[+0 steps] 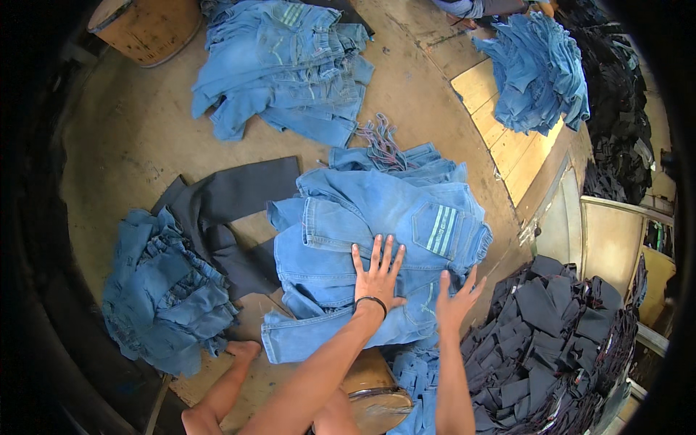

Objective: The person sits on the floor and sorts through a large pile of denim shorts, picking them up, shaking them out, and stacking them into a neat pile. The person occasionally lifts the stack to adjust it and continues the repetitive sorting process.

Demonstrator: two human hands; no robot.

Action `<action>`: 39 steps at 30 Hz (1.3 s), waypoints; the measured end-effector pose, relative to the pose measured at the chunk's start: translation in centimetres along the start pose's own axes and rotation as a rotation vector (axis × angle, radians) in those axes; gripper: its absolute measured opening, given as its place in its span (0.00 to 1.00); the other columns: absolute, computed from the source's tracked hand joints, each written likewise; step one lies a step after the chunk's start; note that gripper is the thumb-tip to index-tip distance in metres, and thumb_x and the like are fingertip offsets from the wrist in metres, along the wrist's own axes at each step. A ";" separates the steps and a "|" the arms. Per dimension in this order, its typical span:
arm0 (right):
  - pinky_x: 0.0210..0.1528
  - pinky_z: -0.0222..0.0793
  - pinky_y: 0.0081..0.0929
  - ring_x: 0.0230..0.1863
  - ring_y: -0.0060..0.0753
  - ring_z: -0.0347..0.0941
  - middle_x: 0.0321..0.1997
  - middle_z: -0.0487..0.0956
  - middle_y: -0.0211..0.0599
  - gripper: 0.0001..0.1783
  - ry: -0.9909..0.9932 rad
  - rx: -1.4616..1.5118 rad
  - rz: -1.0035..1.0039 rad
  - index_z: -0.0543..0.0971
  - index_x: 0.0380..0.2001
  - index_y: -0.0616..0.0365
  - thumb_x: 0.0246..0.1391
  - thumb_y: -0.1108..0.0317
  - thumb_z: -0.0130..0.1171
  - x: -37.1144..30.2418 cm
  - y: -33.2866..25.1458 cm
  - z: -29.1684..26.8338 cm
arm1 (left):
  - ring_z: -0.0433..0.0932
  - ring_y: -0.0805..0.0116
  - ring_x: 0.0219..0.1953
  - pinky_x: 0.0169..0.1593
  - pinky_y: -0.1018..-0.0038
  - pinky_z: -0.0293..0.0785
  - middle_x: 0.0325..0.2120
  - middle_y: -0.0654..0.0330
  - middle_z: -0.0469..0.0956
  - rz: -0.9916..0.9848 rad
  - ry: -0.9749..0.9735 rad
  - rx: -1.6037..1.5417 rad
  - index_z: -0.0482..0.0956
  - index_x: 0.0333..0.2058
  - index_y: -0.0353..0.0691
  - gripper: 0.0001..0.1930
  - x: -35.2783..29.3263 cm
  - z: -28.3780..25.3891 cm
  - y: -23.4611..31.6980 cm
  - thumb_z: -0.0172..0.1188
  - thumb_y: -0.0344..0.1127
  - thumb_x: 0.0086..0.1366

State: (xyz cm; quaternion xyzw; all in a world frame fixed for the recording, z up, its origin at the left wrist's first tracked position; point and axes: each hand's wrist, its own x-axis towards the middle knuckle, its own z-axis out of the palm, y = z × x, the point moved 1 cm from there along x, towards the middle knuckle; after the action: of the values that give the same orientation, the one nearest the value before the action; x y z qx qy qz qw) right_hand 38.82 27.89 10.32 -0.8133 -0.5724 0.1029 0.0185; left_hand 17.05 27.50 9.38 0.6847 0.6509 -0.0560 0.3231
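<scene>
A pair of light blue jeans (pixel 348 217) lies spread on top of a pile of similar denim in front of me. One back pocket (pixel 433 230) carries pale green stripes. My left hand (pixel 377 279), with a dark band at the wrist, rests flat on the denim, fingers spread. Beside it to the right, my right hand (pixel 457 301) is open at the edge of the jeans near the gathered waistband (pixel 483 243), holding nothing. Whether its palm touches the cloth is hard to tell.
Dark grey cloth (pixel 246 192) lies left of the jeans. More denim sits in piles at left (pixel 163 290), far (pixel 283 69) and far right (pixel 536 72). A bundle of loose strips (pixel 382 143) lies behind. Dark cut pieces (pixel 544 341) heap at right; a round wooden drum (pixel 148 32) stands far left.
</scene>
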 end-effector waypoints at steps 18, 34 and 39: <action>0.72 0.48 0.71 0.79 0.81 0.37 0.77 0.45 0.78 0.54 -0.243 0.123 0.010 0.50 0.79 0.35 0.57 0.34 0.63 1.2 -4.4 0.7 | 0.79 0.65 0.50 0.69 0.31 0.50 0.39 0.67 0.80 0.013 0.670 -0.344 0.82 0.42 0.54 0.09 5.5 -6.5 -10.2 0.65 0.39 0.62; 0.74 0.47 0.66 0.79 0.77 0.39 0.77 0.43 0.79 0.54 -0.372 0.224 0.027 0.54 0.78 0.39 0.56 0.33 0.63 3.6 -3.0 -0.2 | 0.75 0.64 0.41 0.50 0.54 0.67 0.36 0.62 0.72 0.442 0.341 0.018 0.79 0.45 0.47 0.13 -3.8 -10.1 -10.1 0.62 0.35 0.61; 0.75 0.43 0.65 0.78 0.78 0.41 0.76 0.44 0.81 0.53 -0.322 0.101 -0.063 0.53 0.78 0.40 0.57 0.35 0.62 5.7 0.0 3.5 | 0.58 0.50 0.70 0.60 0.32 0.62 0.67 0.53 0.61 0.256 0.136 -0.062 0.69 0.66 0.48 0.39 -8.1 -3.1 -8.2 0.66 0.59 0.60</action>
State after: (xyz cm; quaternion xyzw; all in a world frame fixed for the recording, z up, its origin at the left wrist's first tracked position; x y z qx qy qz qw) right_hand 40.05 32.87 6.10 -0.7660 -0.5873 0.2598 -0.0293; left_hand 7.16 21.69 12.76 0.7541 0.5800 0.0525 0.3036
